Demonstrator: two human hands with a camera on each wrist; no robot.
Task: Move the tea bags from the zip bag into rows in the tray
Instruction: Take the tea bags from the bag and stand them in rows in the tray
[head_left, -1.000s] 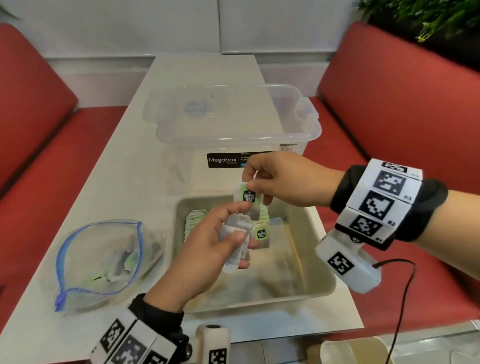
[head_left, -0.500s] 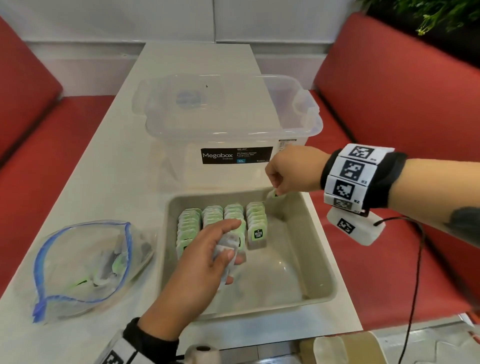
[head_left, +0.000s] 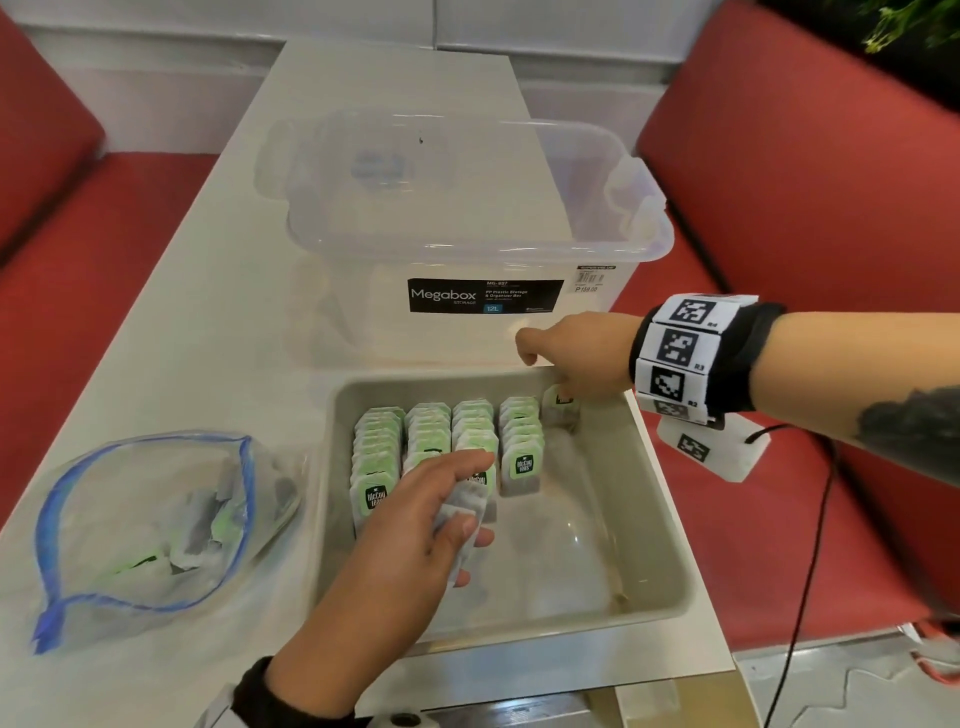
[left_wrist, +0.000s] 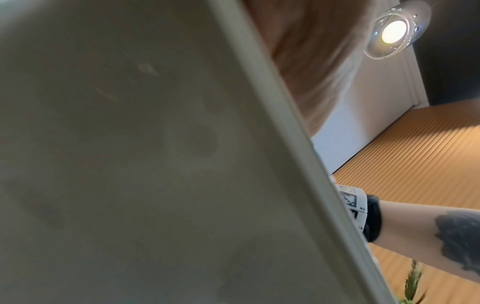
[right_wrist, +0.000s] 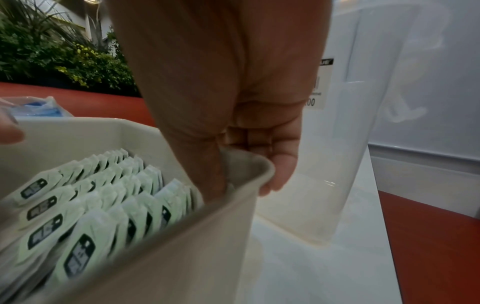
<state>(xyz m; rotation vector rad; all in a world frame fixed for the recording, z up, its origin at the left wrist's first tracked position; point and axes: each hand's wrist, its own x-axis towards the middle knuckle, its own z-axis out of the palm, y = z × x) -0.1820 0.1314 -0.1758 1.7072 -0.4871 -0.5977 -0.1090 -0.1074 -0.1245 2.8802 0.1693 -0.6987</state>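
Note:
A grey tray (head_left: 660, 499) holds several rows of green-labelled tea bags (head_left: 447, 431), also seen in the right wrist view (right_wrist: 103, 205). At the tray's far right corner my right hand (head_left: 550, 384) holds one upright tea bag (head_left: 560, 410). Its thumb (right_wrist: 207, 164) reaches inside the tray wall (right_wrist: 182, 257) and its fingers curl outside the rim. My left hand (head_left: 462, 499) grips a small stack of tea bags (head_left: 465, 512) over the front of the rows. The open zip bag (head_left: 130, 519) lies left of the tray with a few tea bags inside.
A clear Megabox storage box (head_left: 467, 208) stands just behind the tray, close to my right hand. Red bench seats (head_left: 805, 234) flank the white table (head_left: 208, 312). The left wrist view shows mostly the tray wall (left_wrist: 130, 144).
My right hand carried a tea bag from above the tray's middle down to the far right corner. My left hand sank lower over the rows with its stack.

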